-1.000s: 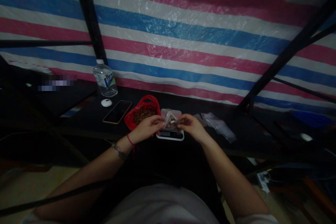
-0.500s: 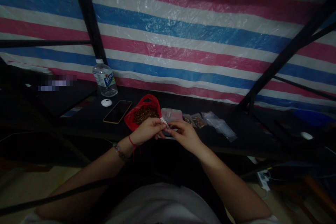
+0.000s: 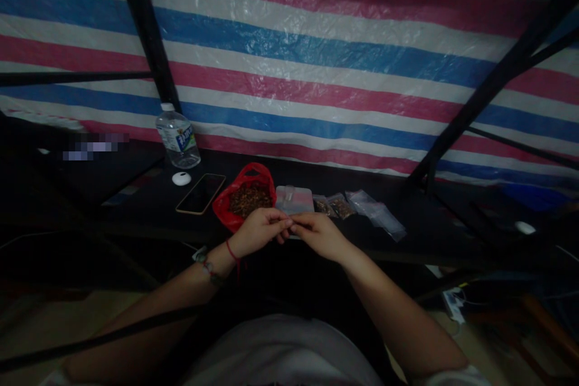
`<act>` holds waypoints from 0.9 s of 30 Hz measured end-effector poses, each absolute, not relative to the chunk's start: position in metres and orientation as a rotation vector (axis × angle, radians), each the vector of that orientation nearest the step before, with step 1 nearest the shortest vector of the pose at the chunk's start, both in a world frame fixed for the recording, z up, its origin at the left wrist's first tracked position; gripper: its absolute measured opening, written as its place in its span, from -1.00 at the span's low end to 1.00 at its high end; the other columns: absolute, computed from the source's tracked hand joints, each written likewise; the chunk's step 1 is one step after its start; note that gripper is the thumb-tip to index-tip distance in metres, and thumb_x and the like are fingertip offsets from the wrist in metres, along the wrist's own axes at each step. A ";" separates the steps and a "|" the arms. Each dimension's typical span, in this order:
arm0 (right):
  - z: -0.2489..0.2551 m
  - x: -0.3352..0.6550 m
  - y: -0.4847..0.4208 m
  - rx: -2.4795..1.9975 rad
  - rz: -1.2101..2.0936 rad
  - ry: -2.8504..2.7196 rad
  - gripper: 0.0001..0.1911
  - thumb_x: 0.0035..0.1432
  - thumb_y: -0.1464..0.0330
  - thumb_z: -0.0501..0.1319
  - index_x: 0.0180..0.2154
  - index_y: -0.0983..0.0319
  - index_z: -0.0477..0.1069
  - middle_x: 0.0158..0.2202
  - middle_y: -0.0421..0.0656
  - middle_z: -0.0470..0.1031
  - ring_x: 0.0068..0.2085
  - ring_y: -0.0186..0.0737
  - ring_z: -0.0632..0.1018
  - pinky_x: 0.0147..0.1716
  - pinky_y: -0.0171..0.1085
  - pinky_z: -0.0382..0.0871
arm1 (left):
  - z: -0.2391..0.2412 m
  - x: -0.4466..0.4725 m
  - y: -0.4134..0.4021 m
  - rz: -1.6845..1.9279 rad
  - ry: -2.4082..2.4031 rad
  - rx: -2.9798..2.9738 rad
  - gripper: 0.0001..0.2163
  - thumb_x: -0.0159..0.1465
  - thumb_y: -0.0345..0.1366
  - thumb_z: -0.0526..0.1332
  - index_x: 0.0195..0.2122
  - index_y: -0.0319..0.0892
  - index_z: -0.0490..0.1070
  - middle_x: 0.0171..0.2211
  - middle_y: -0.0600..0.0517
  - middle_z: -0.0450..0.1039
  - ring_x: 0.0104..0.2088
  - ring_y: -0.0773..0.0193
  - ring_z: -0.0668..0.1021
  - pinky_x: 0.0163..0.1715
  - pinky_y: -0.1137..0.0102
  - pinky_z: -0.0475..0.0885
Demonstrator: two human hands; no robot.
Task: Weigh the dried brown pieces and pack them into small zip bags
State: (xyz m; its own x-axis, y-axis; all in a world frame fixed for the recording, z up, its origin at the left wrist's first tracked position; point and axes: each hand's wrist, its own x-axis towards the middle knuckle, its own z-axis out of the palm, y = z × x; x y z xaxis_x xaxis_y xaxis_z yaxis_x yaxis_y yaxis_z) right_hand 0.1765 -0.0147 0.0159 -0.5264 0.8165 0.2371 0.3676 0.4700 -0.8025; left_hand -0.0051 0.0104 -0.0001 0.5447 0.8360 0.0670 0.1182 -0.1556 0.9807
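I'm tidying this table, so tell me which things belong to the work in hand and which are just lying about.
In use: left hand, right hand, red bag of brown pieces, scale, small filled bags, empty clear bags.

Lying about: water bottle, phone, small white object.

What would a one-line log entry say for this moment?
left hand and right hand: fingers meet, pinching something small, unclear | behind: scale, red bag of brown bits | right: small filled bags

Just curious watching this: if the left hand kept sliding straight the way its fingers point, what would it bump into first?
The left hand points rightward at the right hand; their fingertips already nearly meet, so it would meet those fingers first.
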 end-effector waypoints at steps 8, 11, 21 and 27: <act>0.009 0.182 -0.006 -0.976 1.125 -1.970 -0.70 0.21 0.22 0.11 -0.34 0.23 0.54 -0.38 -0.20 0.57 -0.33 -0.26 0.52 -0.27 -0.32 0.34 | -0.005 -0.006 0.012 0.745 0.827 1.645 -0.77 0.17 -0.17 0.22 -0.37 -0.27 0.48 -0.55 0.05 0.47 -0.58 0.40 0.50 -0.55 0.51 0.42; 0.009 0.181 -0.008 -1.007 1.061 -1.983 -0.68 0.23 0.23 0.09 -0.38 0.25 0.53 -0.43 -0.20 0.55 -0.38 -0.29 0.50 -0.34 -0.35 0.32 | -0.003 -0.006 0.011 0.736 0.845 1.635 -0.77 0.16 -0.16 0.23 -0.39 -0.27 0.49 -0.56 0.04 0.48 -0.57 0.39 0.50 -0.55 0.50 0.43; 0.014 0.173 -0.015 -1.007 0.839 -2.138 -0.74 0.25 0.35 0.04 -0.31 0.21 0.50 -0.35 -0.20 0.54 -0.28 -0.29 0.51 -0.22 -0.34 0.32 | 0.006 -0.006 0.008 0.724 0.977 1.634 -0.78 0.22 -0.24 0.14 -0.44 -0.27 0.46 -0.58 0.03 0.48 -0.62 0.41 0.49 -0.61 0.55 0.34; 0.011 0.177 -0.012 -1.028 0.943 -2.082 -0.80 0.18 0.31 0.14 -0.31 0.21 0.54 -0.36 -0.20 0.57 -0.33 -0.28 0.52 -0.29 -0.35 0.33 | 0.004 -0.007 0.007 0.708 0.855 1.659 -0.74 0.21 -0.16 0.16 -0.43 -0.28 0.47 -0.56 0.01 0.49 -0.60 0.40 0.49 -0.58 0.53 0.39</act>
State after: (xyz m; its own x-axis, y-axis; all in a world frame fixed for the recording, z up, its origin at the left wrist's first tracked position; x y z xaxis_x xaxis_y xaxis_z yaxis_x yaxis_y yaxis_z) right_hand 0.1768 -0.0124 0.0115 -0.5015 0.8381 0.2145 0.3915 0.4410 -0.8076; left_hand -0.0066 0.0073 0.0035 0.5631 0.8260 0.0266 0.1796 -0.1537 0.9716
